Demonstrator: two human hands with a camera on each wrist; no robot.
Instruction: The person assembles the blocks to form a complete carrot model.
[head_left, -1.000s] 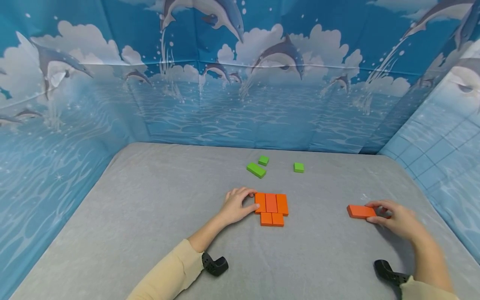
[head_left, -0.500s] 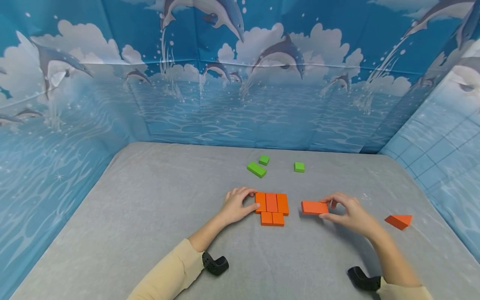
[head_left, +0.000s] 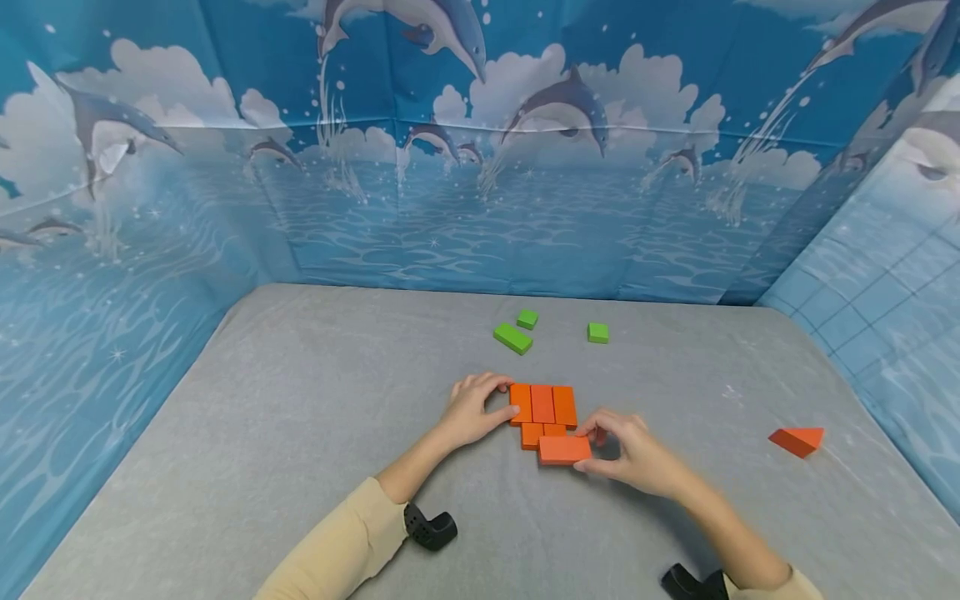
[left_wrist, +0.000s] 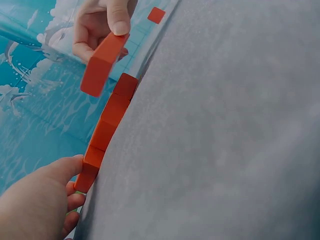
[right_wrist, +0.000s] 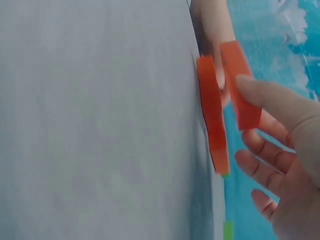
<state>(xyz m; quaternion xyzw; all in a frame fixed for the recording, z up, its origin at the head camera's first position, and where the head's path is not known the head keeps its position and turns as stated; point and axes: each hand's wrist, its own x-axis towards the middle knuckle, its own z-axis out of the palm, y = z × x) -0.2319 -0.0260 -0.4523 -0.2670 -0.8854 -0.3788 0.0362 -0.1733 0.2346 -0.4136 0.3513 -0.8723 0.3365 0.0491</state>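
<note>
My right hand pinches an orange rectangular block between thumb and fingers. In the right wrist view that block is held apart from the orange blocks beside it; in the head view it overlaps the front right of their group. That group lies flat on the grey surface: three upright rectangles side by side, with two smaller-looking blocks against their front. At the group's left end my left hand holds the leftmost block, thumb at its front and a finger at its back corner. The right-hand small block is partly hidden.
Farther back lie a green rectangular block and two small green blocks, one beside it and one to the right. An orange triangular block lies at the far right. A dolphin-print curtain borders the grey surface.
My right hand has carried the orange rectangular block leftward from the far right to the front of the group, uncovering the triangular block. My left hand has stayed in place.
</note>
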